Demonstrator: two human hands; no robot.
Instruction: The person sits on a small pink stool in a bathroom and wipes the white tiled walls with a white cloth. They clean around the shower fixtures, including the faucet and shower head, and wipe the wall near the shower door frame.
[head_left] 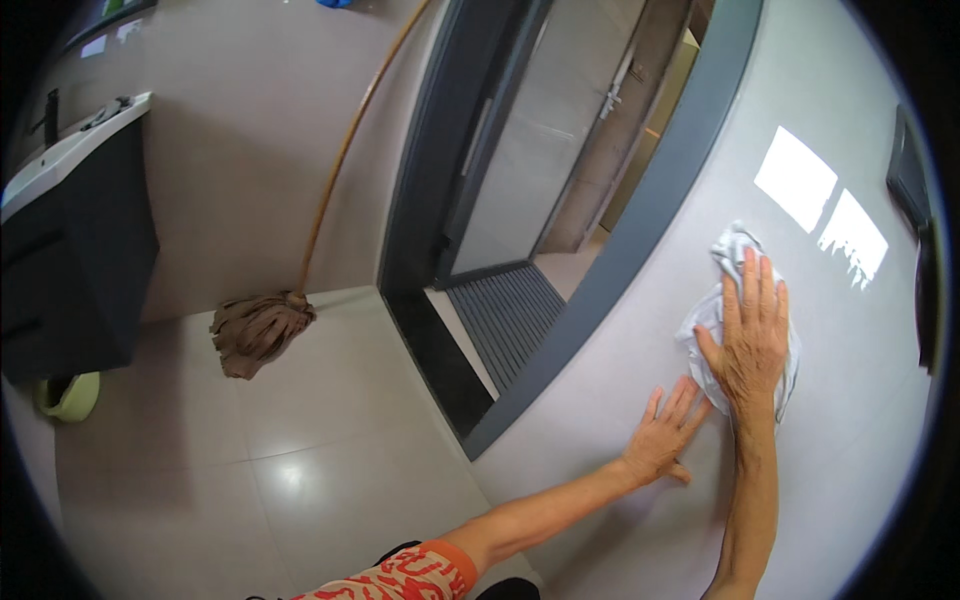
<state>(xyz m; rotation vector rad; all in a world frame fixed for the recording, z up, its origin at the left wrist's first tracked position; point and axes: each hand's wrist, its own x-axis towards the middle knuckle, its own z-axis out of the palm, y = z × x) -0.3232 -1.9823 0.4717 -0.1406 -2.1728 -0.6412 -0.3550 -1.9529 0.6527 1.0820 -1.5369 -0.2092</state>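
Note:
My right hand (pixel 752 345) lies flat with fingers stretched, pressing a white cloth (pixel 703 318) against the glossy pale wall (pixel 600 440). Crumpled folds of the cloth stick out above the fingertips and on both sides of the palm. Lower and to the left, my left hand (pixel 660 440) rests on the same wall with its fingers spread and nothing in it. Its fingertips come close to the cloth's lower edge; whether they touch it I cannot tell. An orange patterned sleeve covers my left upper arm.
A grey-framed doorway (pixel 640 230) with a slatted mat (pixel 510 315) opens left of the cloth. A brown mop (pixel 262 330) leans against the far wall. At the left stands a dark washbasin cabinet (pixel 80 270), a green basin (pixel 75 398) beneath it. A dark fixture (pixel 908 170) hangs at far right.

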